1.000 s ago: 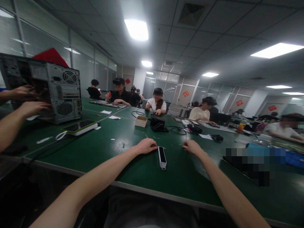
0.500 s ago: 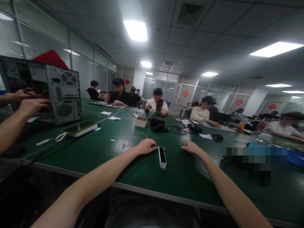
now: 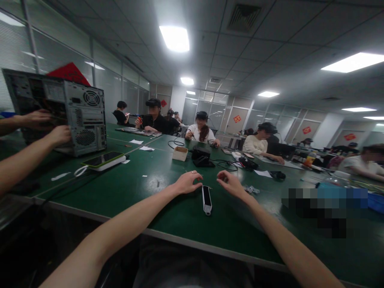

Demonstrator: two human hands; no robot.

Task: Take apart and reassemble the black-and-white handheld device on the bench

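Note:
On the green table before me lies a slim white device (image 3: 207, 201) with a long black top panel, its narrow end pointing at me. My left hand (image 3: 188, 182) is at its far left end, thumb and fingers curved with a gap between them. Across from it, my right hand (image 3: 231, 184) hovers beyond the device's right side. Its fingers are bent in towards the thumb; anything pinched there is too small to make out. Several small pale parts (image 3: 251, 189) lie just right of that hand.
A small open box (image 3: 180, 153) and a black stand-like object (image 3: 201, 156) stand farther back. Left are a phone (image 3: 103, 159) on a white block and an open computer case (image 3: 87, 120), with another person's hands (image 3: 61, 134) at it. Other people sit around the tables.
My right hand has moved left and away from me, towards the device, uncovering the small parts. The left hand's thumb and fingers have spread apart. The device stays on the table.

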